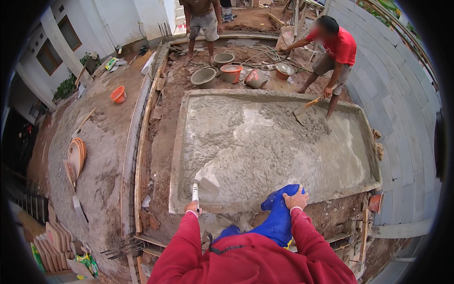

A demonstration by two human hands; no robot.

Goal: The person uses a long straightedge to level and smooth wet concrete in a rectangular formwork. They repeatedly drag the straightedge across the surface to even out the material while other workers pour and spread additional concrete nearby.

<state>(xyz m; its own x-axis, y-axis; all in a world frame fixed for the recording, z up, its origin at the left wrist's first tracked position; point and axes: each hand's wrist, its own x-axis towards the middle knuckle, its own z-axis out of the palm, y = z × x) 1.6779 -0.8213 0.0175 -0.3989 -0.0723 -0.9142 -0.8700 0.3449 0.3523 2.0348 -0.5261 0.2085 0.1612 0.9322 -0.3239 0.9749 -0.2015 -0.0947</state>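
My left hand is closed round the white handle of a hoe at the near left corner of a large mixing trough. The hoe's broad, mortar-coated blade lies in the wet grey concrete that fills the trough. My right hand rests on my bent knee in blue trousers, fingers spread over it and holding nothing. That knee is over the trough's near edge. At the far right, a person in a red shirt holds another hoe with its blade in the concrete.
Behind the trough stand several buckets, among them a grey one and an orange one, near a hose. Another person stands beyond. A plank-edged form runs along the left; a grey block wall bounds the right.
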